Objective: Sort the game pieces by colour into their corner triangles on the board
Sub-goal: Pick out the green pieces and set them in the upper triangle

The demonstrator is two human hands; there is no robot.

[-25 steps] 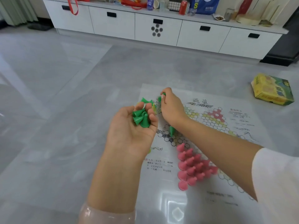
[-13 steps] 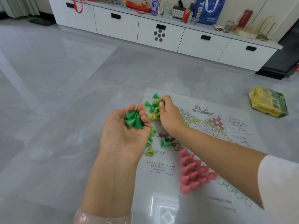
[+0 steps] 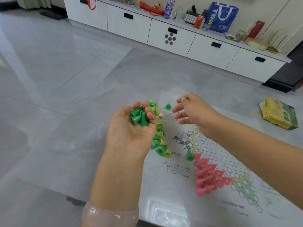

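I cup my left hand (image 3: 131, 128) palm-up around a few dark green pieces (image 3: 139, 116) so it works as a tray. My right hand (image 3: 194, 110) pinches 1 green piece (image 3: 186, 97) between thumb and forefinger, other fingers spread, above the mixed green and yellow-green pile (image 3: 159, 138) at the board (image 3: 218, 154) edge; the pink pieces (image 3: 209, 175) already fill their triangle.

Two bare forearms reach in. Well back from the fingers of the left hand (image 3: 131, 128), a bracelet (image 3: 110, 214) rings the wrist — pale, milky pink, smooth and glossy. The right hand (image 3: 195, 110) shows nothing worn.
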